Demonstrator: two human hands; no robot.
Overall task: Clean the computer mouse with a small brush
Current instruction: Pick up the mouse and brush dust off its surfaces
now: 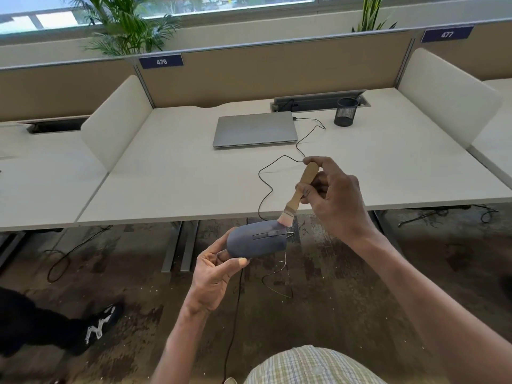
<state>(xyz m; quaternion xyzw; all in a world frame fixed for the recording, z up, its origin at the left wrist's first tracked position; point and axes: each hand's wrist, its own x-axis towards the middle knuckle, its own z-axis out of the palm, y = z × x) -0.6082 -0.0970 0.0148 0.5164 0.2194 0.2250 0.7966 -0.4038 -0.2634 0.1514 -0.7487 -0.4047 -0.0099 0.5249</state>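
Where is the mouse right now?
In the head view, the grey mouse is held in the left hand, off the desk just past its near edge, with the brush bristles touching its front end.

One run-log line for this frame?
left hand: holds mouse off desk | right hand: holds brush | bristles on mouse front | laptop shut

the pale table (171, 173) carries a closed grey laptop (255, 129) near its far edge, lying flat. to the right of the laptop stands a black mesh pen cup (345, 111), upright, just in front of the open cable tray (318, 101) set into the tabletop. a thin black cable (297, 146) runs from the laptop's right side and snakes across the table surface toward the near edge.
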